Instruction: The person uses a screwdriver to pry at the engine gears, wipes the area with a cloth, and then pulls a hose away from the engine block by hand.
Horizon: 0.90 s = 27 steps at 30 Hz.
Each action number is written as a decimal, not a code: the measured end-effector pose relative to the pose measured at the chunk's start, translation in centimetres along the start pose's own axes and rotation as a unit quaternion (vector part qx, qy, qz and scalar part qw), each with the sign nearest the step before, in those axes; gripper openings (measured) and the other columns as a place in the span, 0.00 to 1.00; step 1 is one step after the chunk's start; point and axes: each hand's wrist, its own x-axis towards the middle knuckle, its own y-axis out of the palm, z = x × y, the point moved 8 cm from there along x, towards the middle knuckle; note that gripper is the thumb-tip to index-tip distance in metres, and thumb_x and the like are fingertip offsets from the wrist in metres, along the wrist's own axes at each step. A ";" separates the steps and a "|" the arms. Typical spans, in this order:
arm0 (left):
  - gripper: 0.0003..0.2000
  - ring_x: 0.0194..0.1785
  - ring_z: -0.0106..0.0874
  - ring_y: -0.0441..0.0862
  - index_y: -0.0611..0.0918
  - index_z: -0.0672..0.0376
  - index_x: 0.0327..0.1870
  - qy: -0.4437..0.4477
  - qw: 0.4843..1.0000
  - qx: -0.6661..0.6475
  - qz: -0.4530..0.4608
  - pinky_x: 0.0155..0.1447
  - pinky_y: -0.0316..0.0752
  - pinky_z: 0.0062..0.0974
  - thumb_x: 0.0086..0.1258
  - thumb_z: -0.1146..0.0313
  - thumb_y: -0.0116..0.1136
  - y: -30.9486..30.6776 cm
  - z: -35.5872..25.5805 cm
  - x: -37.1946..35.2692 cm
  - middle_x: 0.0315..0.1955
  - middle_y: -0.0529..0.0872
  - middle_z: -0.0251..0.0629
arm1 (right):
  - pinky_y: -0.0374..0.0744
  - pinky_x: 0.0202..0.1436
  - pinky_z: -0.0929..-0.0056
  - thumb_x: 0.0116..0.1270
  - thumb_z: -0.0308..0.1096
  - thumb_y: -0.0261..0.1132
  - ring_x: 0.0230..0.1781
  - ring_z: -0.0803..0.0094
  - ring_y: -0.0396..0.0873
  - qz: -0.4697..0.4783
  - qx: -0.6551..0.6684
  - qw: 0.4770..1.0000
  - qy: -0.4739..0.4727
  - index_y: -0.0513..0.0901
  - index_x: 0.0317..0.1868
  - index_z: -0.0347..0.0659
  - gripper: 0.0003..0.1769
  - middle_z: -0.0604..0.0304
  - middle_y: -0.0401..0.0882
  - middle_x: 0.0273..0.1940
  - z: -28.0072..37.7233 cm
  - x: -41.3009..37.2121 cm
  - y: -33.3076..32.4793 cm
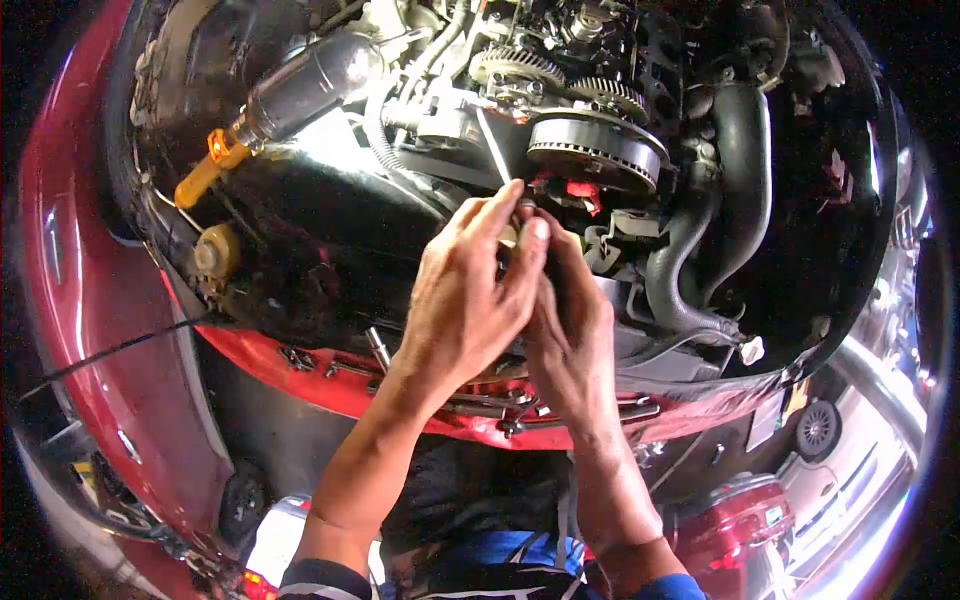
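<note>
Both hands meet in front of the open engine. My left hand [465,285] has its thumb and fingers pressed together around the near end of a thin, bright metal rod [494,146]. Beside it, my right hand [572,325] is closed at the same end, its fingertips around a small dark piece that I cannot make out clearly. The rod points up and away toward the engine, left of a toothed pulley [592,150]. Two metal gears [518,66] sit beyond the pulley. A red cloth-like piece [582,190] lies just under the pulley.
A lit work lamp with an orange handle [218,168] lies at the upper left. Thick black hoses [742,180] run down the right side. Tools, one a metal socket [378,348], lie along the red front edge [330,385]. A red car [110,300] stands at left.
</note>
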 end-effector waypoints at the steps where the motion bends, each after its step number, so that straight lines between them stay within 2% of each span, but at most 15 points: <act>1: 0.21 0.54 0.35 0.88 0.79 0.70 0.67 -0.023 1.000 -0.019 0.009 0.57 0.81 0.31 0.82 0.63 0.58 -0.4 0.4 0.0 0.51 0.88 0.53 | 0.79 0.62 0.48 0.78 0.35 0.59 0.62 0.32 0.78 0.003 -0.020 1.000 0.011 0.66 0.75 0.36 0.29 0.29 0.80 0.59 0.6 0.0 0.4; 2: 0.22 0.57 0.33 0.88 0.78 0.69 0.69 -0.039 0.999 -0.011 0.029 0.59 0.81 0.30 0.82 0.64 0.57 -0.8 0.7 -0.1 0.55 0.88 0.52 | 0.79 0.62 0.48 0.79 0.36 0.58 0.63 0.31 0.77 -0.004 -0.036 0.999 0.014 0.66 0.75 0.36 0.28 0.29 0.79 0.61 0.7 -0.2 0.8; 3: 0.23 0.57 0.33 0.88 0.77 0.68 0.71 -0.034 0.999 0.007 0.031 0.59 0.81 0.29 0.82 0.64 0.58 -0.9 1.2 0.2 0.58 0.88 0.53 | 0.79 0.62 0.47 0.79 0.36 0.58 0.62 0.31 0.77 -0.012 -0.050 0.998 -0.037 0.66 0.75 0.34 0.28 0.28 0.78 0.61 1.3 -0.1 1.1; 8: 0.22 0.55 0.29 0.87 0.77 0.68 0.71 -0.036 0.996 -0.023 0.077 0.58 0.81 0.29 0.82 0.67 0.57 -1.4 2.4 0.9 0.58 0.88 0.53 | 0.80 0.58 0.44 0.78 0.34 0.58 0.59 0.32 0.79 -0.042 -0.121 0.991 -0.035 0.66 0.73 0.31 0.28 0.28 0.79 0.58 1.8 -0.2 2.2; 11: 0.21 0.54 0.27 0.87 0.78 0.66 0.71 -0.037 0.995 -0.020 0.086 0.57 0.81 0.28 0.82 0.67 0.56 -1.5 2.9 1.4 0.56 0.89 0.52 | 0.81 0.56 0.44 0.77 0.35 0.59 0.56 0.31 0.80 -0.058 -0.120 0.991 0.000 0.65 0.75 0.32 0.30 0.28 0.81 0.55 1.6 0.1 2.8; 14: 0.21 0.53 0.25 0.86 0.78 0.65 0.72 -0.079 0.988 -0.035 0.127 0.56 0.81 0.27 0.82 0.67 0.57 -1.9 3.6 2.2 0.54 0.91 0.49 | 0.81 0.55 0.43 0.77 0.36 0.59 0.53 0.30 0.81 -0.063 -0.135 0.989 0.019 0.63 0.77 0.32 0.33 0.29 0.82 0.53 1.9 0.4 3.4; 17: 0.21 0.52 0.23 0.86 0.78 0.64 0.72 -0.080 0.986 -0.039 0.141 0.55 0.81 0.27 0.81 0.67 0.57 -2.7 3.7 3.0 0.53 0.91 0.48 | 0.82 0.57 0.53 0.78 0.27 0.59 0.60 0.36 0.82 -0.069 -0.133 0.983 0.107 0.71 0.72 0.30 0.25 0.28 0.82 0.56 2.4 0.6 4.0; 18: 0.23 0.51 0.44 0.90 0.78 0.71 0.68 -0.050 0.987 -0.066 0.135 0.55 0.82 0.35 0.78 0.63 0.58 -2.9 3.6 3.4 0.54 0.87 0.61 | 0.81 0.57 0.51 0.78 0.27 0.59 0.59 0.34 0.81 -0.082 -0.135 0.982 0.102 0.71 0.73 0.30 0.26 0.28 0.82 0.56 2.7 0.7 4.1; 21: 0.24 0.53 0.44 0.90 0.78 0.73 0.67 -0.053 0.981 -0.078 0.172 0.56 0.82 0.35 0.78 0.63 0.58 -3.0 4.0 4.0 0.54 0.87 0.64 | 0.82 0.56 0.51 0.77 0.27 0.59 0.58 0.34 0.82 -0.099 -0.108 0.982 0.117 0.70 0.74 0.30 0.27 0.29 0.83 0.55 3.1 0.8 4.7; 22: 0.25 0.53 0.43 0.90 0.77 0.76 0.67 -0.006 0.985 -0.065 0.160 0.55 0.82 0.34 0.78 0.63 0.59 -3.2 3.9 4.4 0.54 0.87 0.65 | 0.82 0.56 0.51 0.77 0.27 0.60 0.57 0.34 0.82 -0.116 -0.092 0.986 0.079 0.69 0.74 0.31 0.27 0.30 0.83 0.54 3.6 0.8 4.9; 24: 0.26 0.50 0.38 0.91 0.77 0.77 0.67 -0.020 0.980 -0.069 0.186 0.53 0.83 0.32 0.78 0.63 0.60 -3.4 4.3 4.7 0.53 0.88 0.63 | 0.82 0.56 0.51 0.76 0.28 0.61 0.57 0.34 0.82 -0.150 -0.058 0.987 0.002 0.69 0.74 0.31 0.29 0.30 0.84 0.54 4.1 0.5 5.3; 25: 0.26 0.49 0.36 0.92 0.76 0.77 0.67 -0.027 0.977 -0.072 0.200 0.52 0.83 0.31 0.78 0.63 0.61 -3.5 4.3 4.7 0.53 0.88 0.63 | 0.82 0.56 0.51 0.76 0.29 0.62 0.56 0.35 0.83 -0.141 -0.077 0.987 0.028 0.69 0.74 0.31 0.29 0.30 0.84 0.53 3.9 0.4 5.6; 27: 0.24 0.38 0.20 0.82 0.77 0.71 0.70 -0.074 0.970 -0.071 0.223 0.40 0.78 0.23 0.80 0.64 0.60 -4.0 4.0 4.6 0.44 0.90 0.44 | 0.83 0.55 0.51 0.75 0.30 0.63 0.55 0.36 0.84 -0.125 -0.115 0.982 0.078 0.69 0.74 0.31 0.30 0.31 0.84 0.53 4.1 0.4 5.7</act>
